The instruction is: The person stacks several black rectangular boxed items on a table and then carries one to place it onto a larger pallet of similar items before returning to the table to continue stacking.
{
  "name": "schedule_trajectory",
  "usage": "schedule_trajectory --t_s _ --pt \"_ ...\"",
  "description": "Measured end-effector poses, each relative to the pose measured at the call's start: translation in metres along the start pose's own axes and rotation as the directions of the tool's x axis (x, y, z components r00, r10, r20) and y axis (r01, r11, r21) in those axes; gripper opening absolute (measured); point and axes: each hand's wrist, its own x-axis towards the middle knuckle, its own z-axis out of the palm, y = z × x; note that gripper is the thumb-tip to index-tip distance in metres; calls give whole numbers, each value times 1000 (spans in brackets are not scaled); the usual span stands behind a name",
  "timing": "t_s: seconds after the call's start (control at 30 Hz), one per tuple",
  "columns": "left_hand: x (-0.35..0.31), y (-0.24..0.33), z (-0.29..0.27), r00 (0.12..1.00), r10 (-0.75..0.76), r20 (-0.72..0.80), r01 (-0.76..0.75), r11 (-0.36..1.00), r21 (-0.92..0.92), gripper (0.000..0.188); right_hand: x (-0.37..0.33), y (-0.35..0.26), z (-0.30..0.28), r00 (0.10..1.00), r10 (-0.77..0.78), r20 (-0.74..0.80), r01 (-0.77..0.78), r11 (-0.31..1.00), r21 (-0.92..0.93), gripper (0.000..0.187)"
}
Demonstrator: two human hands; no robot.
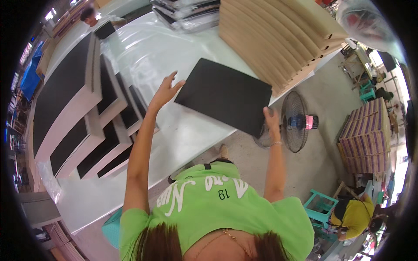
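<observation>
A flat black rectangular board (224,95) is tilted over the front edge of a pale, glossy table (183,137). My right hand (271,119) grips it at the right edge, thumb on the upper face and the other fingers mostly hidden. At the opposite end, my left hand (166,91) has its fingers apart, the thumb side close to the board's left edge; whether it touches cannot be made out. Left of my left arm stand several stacks of black-topped boards (65,104) with pale edges.
Flat brown cartons (270,39) are piled at the table's back right, beside plastic-wrapped dark items (187,17). A standing fan (296,122) is close to my right hand. Farther right are a striped stack (365,139), a teal stool (320,206) and a person in yellow (355,217). Another person (90,17) is beyond the table.
</observation>
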Motion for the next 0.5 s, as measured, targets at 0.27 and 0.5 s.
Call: schedule_trajectory --t_s 0.27,0.5 --pt "104 -51 76 859 -385 337 458 872 -171 94 23 18 19 951 141 275 -263 837 480 83" --pt "107 -46 78 769 -525 364 620 750 -228 80 34 44 43 982 41 187 -126 874 470 65"
